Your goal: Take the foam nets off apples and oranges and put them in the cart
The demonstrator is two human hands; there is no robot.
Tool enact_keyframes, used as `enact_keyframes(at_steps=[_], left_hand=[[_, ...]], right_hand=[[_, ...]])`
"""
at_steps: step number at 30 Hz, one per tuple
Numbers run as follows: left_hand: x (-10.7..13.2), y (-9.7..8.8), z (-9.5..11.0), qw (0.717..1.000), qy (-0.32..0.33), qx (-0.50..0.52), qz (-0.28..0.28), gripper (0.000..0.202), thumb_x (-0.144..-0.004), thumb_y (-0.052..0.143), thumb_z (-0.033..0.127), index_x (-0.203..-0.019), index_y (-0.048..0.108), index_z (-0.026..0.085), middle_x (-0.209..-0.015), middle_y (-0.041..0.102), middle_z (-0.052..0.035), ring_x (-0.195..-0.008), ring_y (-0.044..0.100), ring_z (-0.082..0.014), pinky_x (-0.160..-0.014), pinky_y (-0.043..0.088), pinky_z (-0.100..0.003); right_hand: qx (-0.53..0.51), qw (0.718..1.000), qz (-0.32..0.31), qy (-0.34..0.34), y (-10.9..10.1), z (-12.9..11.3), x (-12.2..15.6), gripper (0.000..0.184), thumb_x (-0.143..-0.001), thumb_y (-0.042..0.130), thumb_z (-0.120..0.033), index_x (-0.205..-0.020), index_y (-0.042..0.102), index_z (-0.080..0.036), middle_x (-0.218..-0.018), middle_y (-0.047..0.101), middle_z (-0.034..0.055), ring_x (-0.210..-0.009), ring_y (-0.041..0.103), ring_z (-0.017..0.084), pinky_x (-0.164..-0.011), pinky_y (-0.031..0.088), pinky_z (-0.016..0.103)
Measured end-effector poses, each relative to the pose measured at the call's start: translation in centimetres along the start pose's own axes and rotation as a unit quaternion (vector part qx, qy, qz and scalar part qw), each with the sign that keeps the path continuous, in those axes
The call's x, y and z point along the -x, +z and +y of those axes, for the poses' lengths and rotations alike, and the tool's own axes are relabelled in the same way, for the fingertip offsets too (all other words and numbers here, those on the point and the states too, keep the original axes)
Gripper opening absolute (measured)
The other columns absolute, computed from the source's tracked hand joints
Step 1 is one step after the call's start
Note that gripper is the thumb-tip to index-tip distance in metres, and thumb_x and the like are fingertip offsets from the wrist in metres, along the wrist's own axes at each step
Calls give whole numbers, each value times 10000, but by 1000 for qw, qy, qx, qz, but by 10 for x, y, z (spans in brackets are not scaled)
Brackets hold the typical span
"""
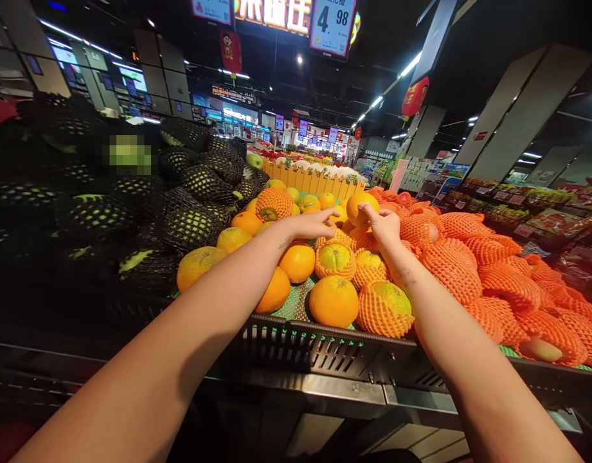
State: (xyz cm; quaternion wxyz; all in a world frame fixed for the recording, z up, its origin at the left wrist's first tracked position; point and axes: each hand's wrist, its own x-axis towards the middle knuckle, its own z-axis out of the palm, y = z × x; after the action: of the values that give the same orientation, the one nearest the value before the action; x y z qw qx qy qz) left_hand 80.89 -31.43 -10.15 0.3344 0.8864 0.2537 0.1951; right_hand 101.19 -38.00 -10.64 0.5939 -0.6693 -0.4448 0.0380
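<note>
Over the pile of oranges, my right hand [385, 226] grips an orange [359, 208] without a net, thumb and fingers against its near right side. To its left, my left hand [315, 225] stretches its fingers out above the fruit and holds nothing. Below the hands sit an orange in a foam net [335, 258] and a bare orange [296, 262]. Along the front of the black crate [324, 350] lie another bare orange [333, 302] and a greenish one half in a foam net [385, 310]. My forearms hide part of the pile.
Dark-netted green fruit [192, 222] is heaped on the left. Fruit in orange-red foam nets [452, 267] fills the right side. A yellow picket fence [310, 180] stands behind the oranges. A price sign [332, 26] hangs overhead.
</note>
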Motion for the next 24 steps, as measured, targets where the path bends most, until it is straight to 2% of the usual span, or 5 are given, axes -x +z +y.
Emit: enact_keyframes(at_steps=[8,11,15,20,24], left_hand=[[-3,-1,-8,999,-14,15,31,619,-745,577,150,-1363,575,184,-1302,678,-139,-1007,705,-253,-848,573,-364],[-1,-6,-6,984,57,-22,167,462,-804,525,89,-1252,617,155,-1251,688,-143,-1076,684,-240,-932,558,-386],[24,-19,25,919,128,-143,343,330,-833,479,58,-1083,671,154,-1195,703,-120,-1081,664,-241,-978,528,-413],[136,-8,77,916,151,-152,339,268,-921,545,260,-1144,685,213,-1187,725,-65,-1073,683,-237,-948,545,-389],[264,18,34,886,95,-247,381,254,-932,589,399,-1165,688,379,-1211,724,38,-1107,687,-253,-991,522,-413]], right_hand=[[-268,961,65,0,-5,-16,-5,514,-587,820,-569,-825,542,-208,-858,636,30,-887,665,207,-702,576,306],[-386,922,28,32,-10,-24,-4,514,-622,784,-573,-896,518,-230,-970,640,29,-975,664,198,-706,601,300],[-407,907,-63,89,-12,-29,4,533,-600,776,-526,-976,521,-249,-1064,655,31,-986,674,206,-677,623,306],[-204,973,-109,10,-9,-30,18,560,-560,752,-511,-994,538,-228,-1062,618,48,-998,633,244,-865,611,433],[63,980,-69,-178,-13,-34,26,678,-540,788,-435,-1106,495,-203,-1215,571,125,-1121,573,303,-1071,480,512]])
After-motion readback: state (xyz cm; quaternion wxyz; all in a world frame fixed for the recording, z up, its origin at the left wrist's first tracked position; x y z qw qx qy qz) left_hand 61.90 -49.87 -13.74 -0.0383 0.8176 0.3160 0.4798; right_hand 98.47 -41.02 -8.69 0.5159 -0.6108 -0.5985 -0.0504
